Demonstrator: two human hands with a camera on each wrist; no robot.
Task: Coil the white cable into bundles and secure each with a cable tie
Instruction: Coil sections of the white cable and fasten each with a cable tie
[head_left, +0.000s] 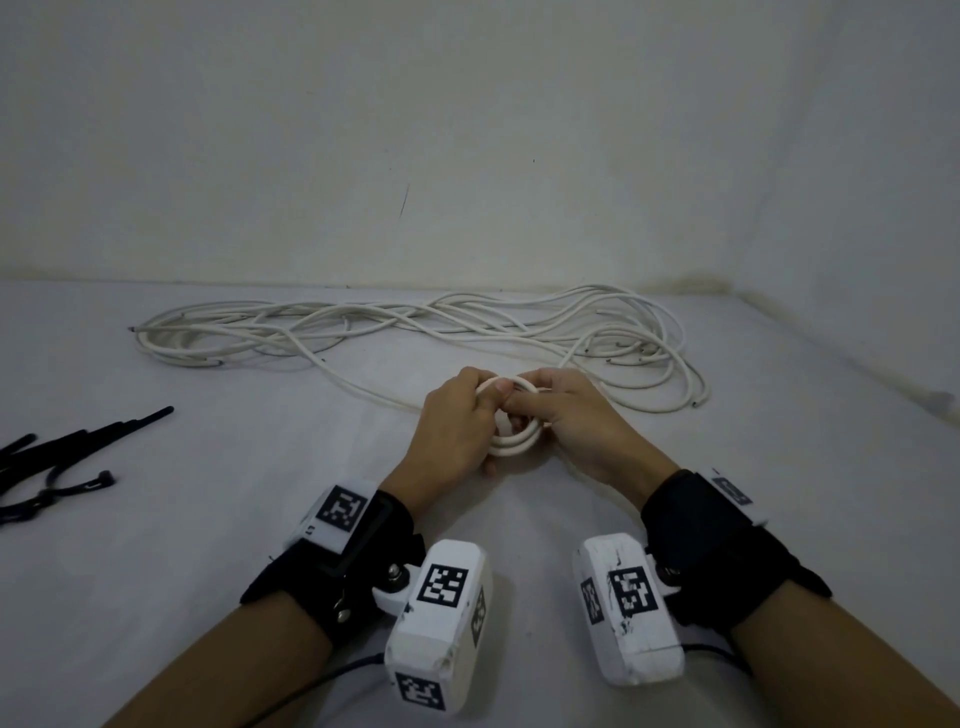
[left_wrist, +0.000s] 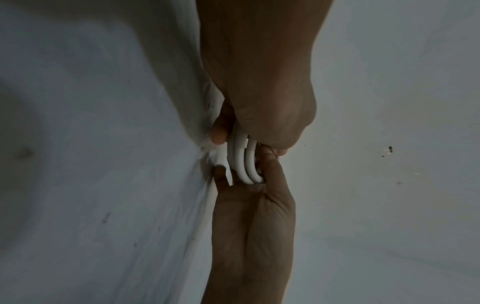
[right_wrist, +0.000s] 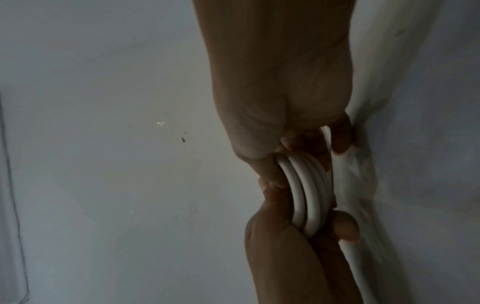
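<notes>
A small coil of white cable (head_left: 511, 443) of about three turns sits between both hands just above the white surface. My left hand (head_left: 467, 415) grips its left side, thumb on top. My right hand (head_left: 566, 410) pinches the right side, its fingers curled round the turns. The left wrist view shows the coil (left_wrist: 244, 164) pinched under my left hand (left_wrist: 259, 115), with the right hand (left_wrist: 249, 216) opposite. In the right wrist view the turns (right_wrist: 306, 191) lie side by side between my right hand (right_wrist: 285, 123) and left hand (right_wrist: 285, 246). A loose heap of cable (head_left: 415, 322) lies behind.
Several black cable ties (head_left: 67, 457) lie at the left of the surface. The heap spreads across the back near the wall (head_left: 467, 156), and a free cable end (head_left: 698, 402) lies at the right. A strand (head_left: 363, 387) runs from the heap toward the hands.
</notes>
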